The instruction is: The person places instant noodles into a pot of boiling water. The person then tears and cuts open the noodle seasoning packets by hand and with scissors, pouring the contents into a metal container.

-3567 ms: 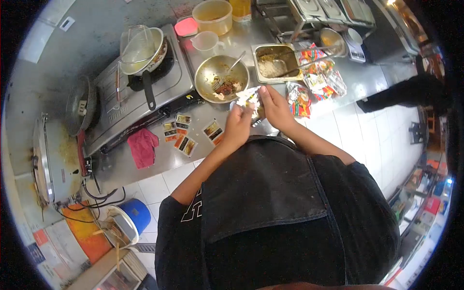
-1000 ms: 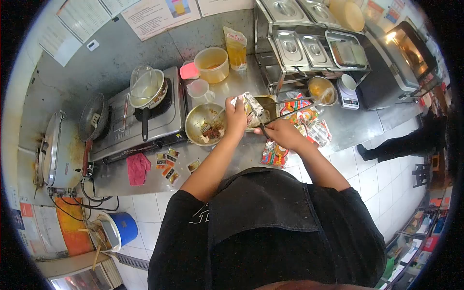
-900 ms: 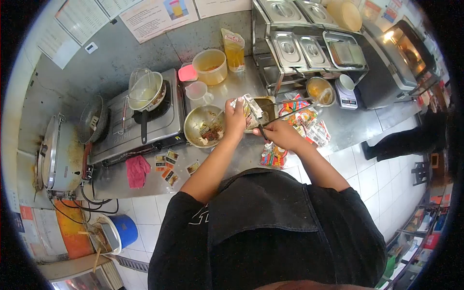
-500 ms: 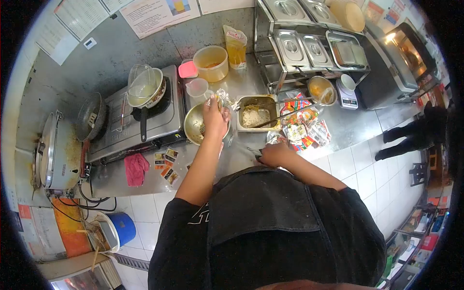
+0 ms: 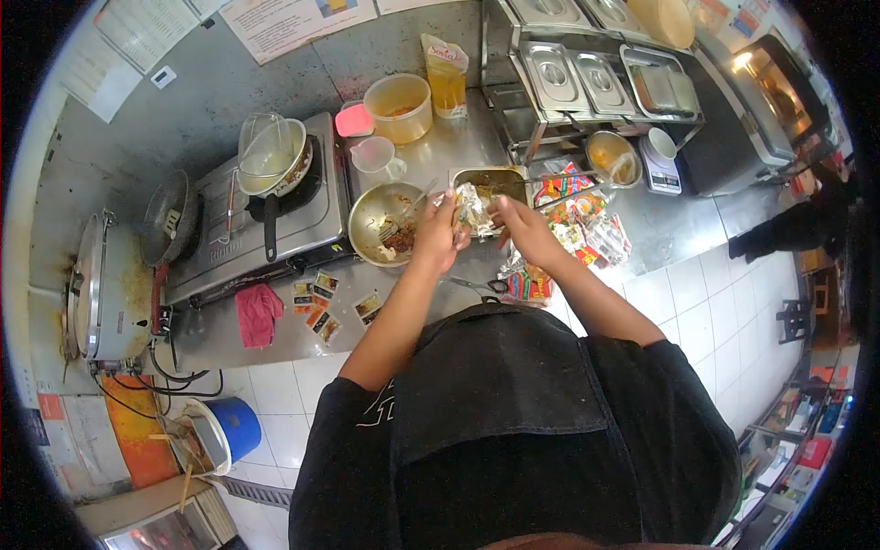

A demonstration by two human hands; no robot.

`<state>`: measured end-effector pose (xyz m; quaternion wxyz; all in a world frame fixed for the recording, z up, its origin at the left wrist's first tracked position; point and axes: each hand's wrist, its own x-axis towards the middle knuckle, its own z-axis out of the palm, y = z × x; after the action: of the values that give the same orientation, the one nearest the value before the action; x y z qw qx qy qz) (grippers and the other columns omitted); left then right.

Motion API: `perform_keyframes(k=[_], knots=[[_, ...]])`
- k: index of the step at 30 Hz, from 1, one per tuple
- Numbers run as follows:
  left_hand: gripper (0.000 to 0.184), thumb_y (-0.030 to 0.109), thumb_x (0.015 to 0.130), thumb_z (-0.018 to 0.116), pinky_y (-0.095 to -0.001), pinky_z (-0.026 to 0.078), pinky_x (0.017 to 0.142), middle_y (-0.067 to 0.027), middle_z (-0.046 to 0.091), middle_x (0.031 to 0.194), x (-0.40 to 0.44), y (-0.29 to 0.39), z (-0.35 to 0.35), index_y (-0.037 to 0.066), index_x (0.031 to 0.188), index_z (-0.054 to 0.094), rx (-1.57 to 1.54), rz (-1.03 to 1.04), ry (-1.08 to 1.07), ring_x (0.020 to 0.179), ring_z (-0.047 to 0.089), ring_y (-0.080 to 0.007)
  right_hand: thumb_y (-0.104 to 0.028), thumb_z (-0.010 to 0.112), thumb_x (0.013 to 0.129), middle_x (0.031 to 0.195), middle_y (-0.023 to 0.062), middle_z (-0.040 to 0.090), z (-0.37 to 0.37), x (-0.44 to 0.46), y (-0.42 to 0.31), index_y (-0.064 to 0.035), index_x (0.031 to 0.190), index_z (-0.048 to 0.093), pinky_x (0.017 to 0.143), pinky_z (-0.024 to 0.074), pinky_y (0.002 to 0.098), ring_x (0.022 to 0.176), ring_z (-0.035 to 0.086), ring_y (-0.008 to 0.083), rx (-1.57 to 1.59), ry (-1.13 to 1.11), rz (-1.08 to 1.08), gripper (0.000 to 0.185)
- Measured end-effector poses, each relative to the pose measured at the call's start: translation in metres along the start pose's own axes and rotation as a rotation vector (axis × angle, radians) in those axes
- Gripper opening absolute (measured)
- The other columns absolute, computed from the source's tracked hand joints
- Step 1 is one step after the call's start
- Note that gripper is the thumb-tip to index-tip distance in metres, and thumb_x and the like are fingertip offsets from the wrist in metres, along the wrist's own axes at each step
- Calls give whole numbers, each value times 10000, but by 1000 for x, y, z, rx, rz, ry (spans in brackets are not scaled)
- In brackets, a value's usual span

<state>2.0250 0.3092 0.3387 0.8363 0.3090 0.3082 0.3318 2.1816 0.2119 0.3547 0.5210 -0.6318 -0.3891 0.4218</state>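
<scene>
My left hand [image 5: 440,231] is closed on a crumpled foil packet [image 5: 474,209], held just right of the metal bowl [image 5: 371,206]. Close to the packet's right side is my right hand [image 5: 524,229], its fingers partly spread; whether they touch the foil is unclear. Dark red paste and a fork lie in the bowl. Scissors [image 5: 478,285] rest on the counter below my hands. Behind the packet stands a metal pan [image 5: 506,182], partly hidden, with tongs across its right side.
A gas stove [image 5: 215,229] with a pan stands left. Sachets [image 5: 316,305] and a pink cloth [image 5: 259,315] lie near the counter's front edge. Red packets [image 5: 582,225], a bowl [image 5: 612,158] and a scale [image 5: 658,174] are right. A person's dark-clothed leg shows far right.
The scissors have left my right hand and lie on the counter. My left hand has brought the packet back right from over the bowl, and my right hand has risen beside it.
</scene>
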Motion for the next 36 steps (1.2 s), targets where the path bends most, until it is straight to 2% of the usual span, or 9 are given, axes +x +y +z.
perform_keyframes(k=[4, 7, 12, 19, 26, 29, 30, 33, 36], knots=[[258, 388, 1045, 566, -268, 296, 420, 1, 486, 706, -1, -15, 15, 148, 1123, 515, 37, -94, -34, 488, 423, -112, -414, 540, 1030, 754, 168, 603, -4, 17, -10, -9, 997, 668, 688, 479, 399, 693, 576, 272, -382, -90, -124, 426], [244, 377, 1039, 581, -256, 295, 420, 12, 462, 674, 2, -20, 20, 151, 1113, 528, -13, -151, -53, 489, 412, -99, -375, 549, 1030, 794, 191, 632, -13, 22, -8, -1, 996, 672, 709, 492, 412, 730, 615, 305, -404, -117, -71, 395], [221, 354, 1027, 605, -210, 274, 412, 29, 445, 675, 26, -27, 7, 152, 1099, 550, -172, -308, -186, 497, 391, -67, -356, 581, 997, 923, 183, 702, -30, 28, -9, -76, 1016, 710, 759, 516, 481, 880, 660, 418, -642, -77, -315, 309], [214, 342, 1013, 634, -195, 260, 405, 22, 444, 681, 48, 8, 37, 139, 1065, 590, 69, -364, -303, 495, 377, -48, -296, 605, 944, 886, 162, 704, -73, 41, -26, -112, 990, 686, 734, 527, 509, 853, 688, 389, -993, -42, -554, 206], [217, 323, 1008, 642, -223, 296, 387, 9, 528, 712, 90, 25, 22, 122, 1059, 576, 301, -310, -226, 493, 439, -80, -214, 570, 947, 925, 116, 729, -120, 2, -26, -152, 1045, 691, 680, 555, 487, 835, 719, 335, -1187, 107, -238, 167], [272, 329, 997, 652, -301, 435, 455, -53, 609, 753, 105, 22, 24, 88, 1086, 564, 1135, -51, -71, 558, 544, -143, -170, 563, 932, 892, 143, 723, -139, -34, 14, -144, 1136, 655, 714, 569, 482, 829, 724, 347, -1159, -11, -163, 225], [328, 311, 965, 678, -413, 532, 639, -154, 684, 848, 121, 15, 9, 55, 1126, 550, 1577, 195, -153, 710, 668, -274, -168, 557, 937, 885, 144, 721, -143, -41, 35, -136, 1146, 649, 715, 568, 481, 829, 723, 348, -1203, -27, -68, 230], [360, 282, 921, 708, -473, 521, 770, -211, 696, 910, 93, 10, 44, 38, 1134, 552, 1959, 354, -219, 856, 685, -385, -185, 571, 942, 924, 142, 712, -149, -42, 59, -108, 1174, 630, 732, 568, 476, 877, 715, 339, -1275, -4, 60, 251], [403, 310, 890, 739, -505, 496, 734, -198, 692, 888, 104, -3, 31, 88, 1148, 524, 1989, 449, -277, 866, 667, -415, -228, 612, 932, 1021, 134, 689, -153, -38, 73, -78, 1194, 612, 758, 568, 467, 962, 697, 321, -1305, 9, 7, 302]])
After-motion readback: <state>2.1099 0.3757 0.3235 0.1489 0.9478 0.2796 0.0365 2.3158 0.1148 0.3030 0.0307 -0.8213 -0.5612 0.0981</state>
